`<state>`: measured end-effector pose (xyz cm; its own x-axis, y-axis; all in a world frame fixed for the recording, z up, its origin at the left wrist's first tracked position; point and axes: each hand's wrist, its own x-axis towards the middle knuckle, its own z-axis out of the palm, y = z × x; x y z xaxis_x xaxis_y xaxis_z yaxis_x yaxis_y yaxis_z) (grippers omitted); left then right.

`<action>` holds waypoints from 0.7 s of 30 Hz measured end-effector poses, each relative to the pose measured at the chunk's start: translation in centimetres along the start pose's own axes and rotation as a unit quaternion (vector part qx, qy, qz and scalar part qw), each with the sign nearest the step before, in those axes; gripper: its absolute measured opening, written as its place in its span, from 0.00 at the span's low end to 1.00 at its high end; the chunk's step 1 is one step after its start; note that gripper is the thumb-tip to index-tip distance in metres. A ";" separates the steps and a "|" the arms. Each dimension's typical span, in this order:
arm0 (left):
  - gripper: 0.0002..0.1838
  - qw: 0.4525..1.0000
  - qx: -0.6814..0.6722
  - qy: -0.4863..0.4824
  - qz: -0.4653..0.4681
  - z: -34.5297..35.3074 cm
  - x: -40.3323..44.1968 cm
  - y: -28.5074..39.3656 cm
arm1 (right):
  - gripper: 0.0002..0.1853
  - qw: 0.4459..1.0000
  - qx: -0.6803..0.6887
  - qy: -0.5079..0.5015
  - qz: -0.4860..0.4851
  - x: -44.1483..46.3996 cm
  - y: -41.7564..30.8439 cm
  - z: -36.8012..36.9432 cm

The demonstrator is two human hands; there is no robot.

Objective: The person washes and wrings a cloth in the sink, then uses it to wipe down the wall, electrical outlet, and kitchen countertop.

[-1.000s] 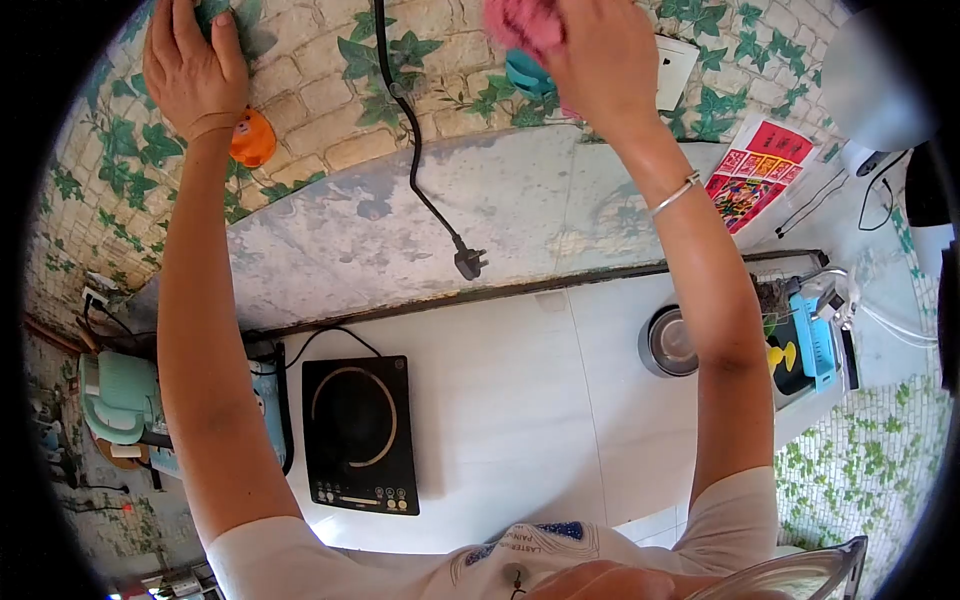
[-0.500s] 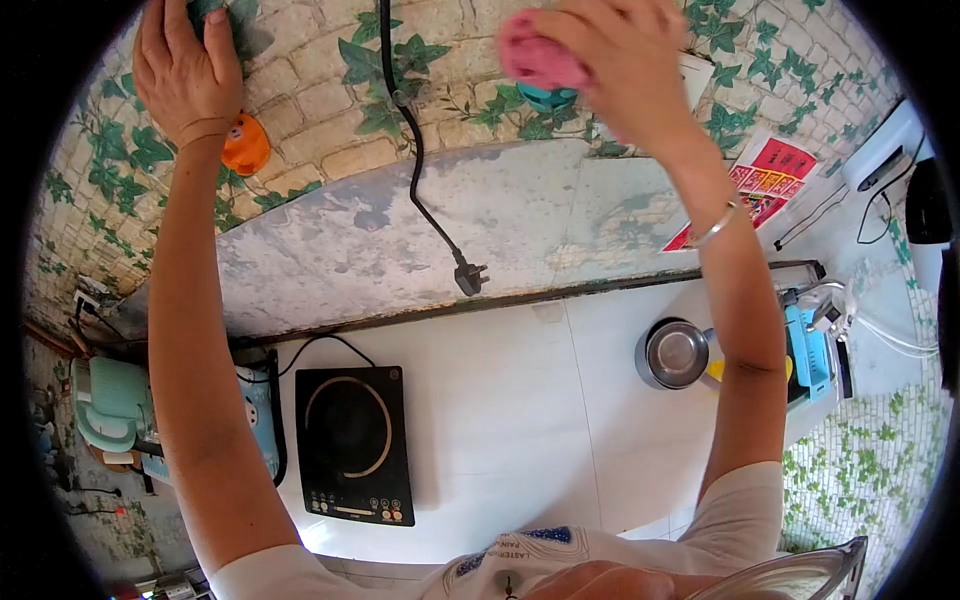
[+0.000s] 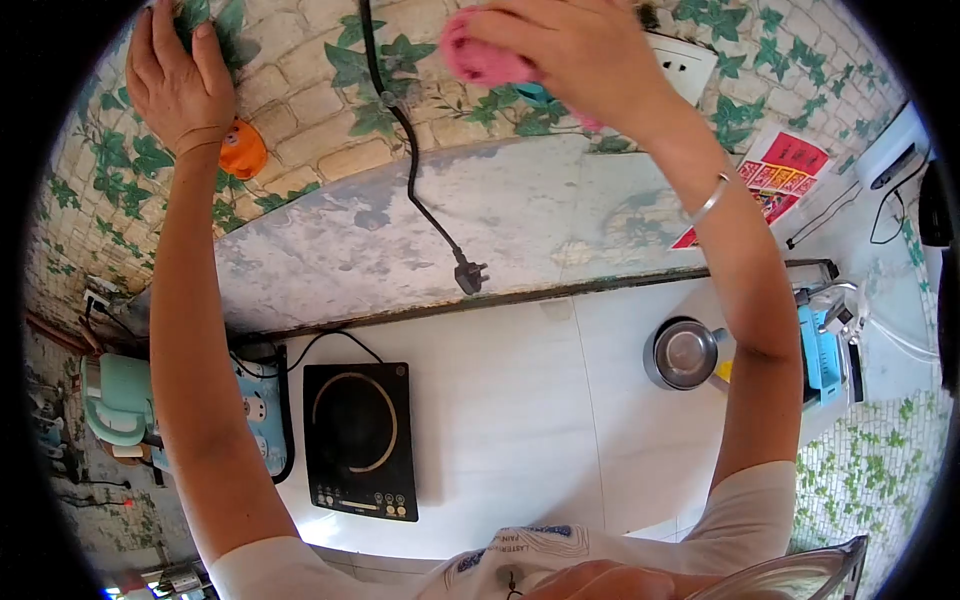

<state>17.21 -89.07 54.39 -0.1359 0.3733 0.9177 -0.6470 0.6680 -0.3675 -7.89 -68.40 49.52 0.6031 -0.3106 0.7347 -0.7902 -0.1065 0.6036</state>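
Observation:
My left hand (image 3: 180,85) lies with its fingers apart on the ivy-and-brick patterned wall (image 3: 310,105), just above an orange hook-like piece (image 3: 243,150). My right hand (image 3: 585,60) is wrapped round a pink cloth (image 3: 480,52), which presses on the same wall. Partly hidden under that hand is a teal item (image 3: 533,93). A white socket plate (image 3: 685,65) shows just right of the hand. Between my hands a black cable (image 3: 412,150) hangs down the wall and ends in a plug (image 3: 469,276).
On the white counter (image 3: 510,400) lie a black induction cooktop (image 3: 358,440) and metal bowls (image 3: 687,353). A green appliance (image 3: 118,400) stands at the left. A blue rack (image 3: 820,350) sits at the right, below a red printed sheet (image 3: 785,170) on the wall.
My right hand has moved left along the wall with the pink cloth, and more of the socket plate shows. My left hand stays on the wall.

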 end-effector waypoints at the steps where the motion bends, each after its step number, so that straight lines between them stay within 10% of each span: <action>1: 0.27 1.000 0.002 0.000 0.002 -0.1 0.0 -0.1 | 0.18 0.999 0.020 0.030 -0.021 0.1 0.0 0.5; 7: 0.28 1.000 0.009 -0.015 -0.001 -0.5 -0.1 0.0 | 0.16 0.993 -0.018 -0.112 0.040 -2.1 0.8 -5.0; 21: 0.27 0.999 0.002 -0.026 -0.019 -0.7 0.0 0.2 | 0.11 0.996 0.005 -0.079 0.032 -0.3 0.0 -4.0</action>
<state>17.64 -88.47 54.20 -0.1494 0.3140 0.9376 -0.6553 0.6786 -0.3317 -7.57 -64.56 50.53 0.5276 -0.4614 0.7132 -0.8278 -0.0908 0.5536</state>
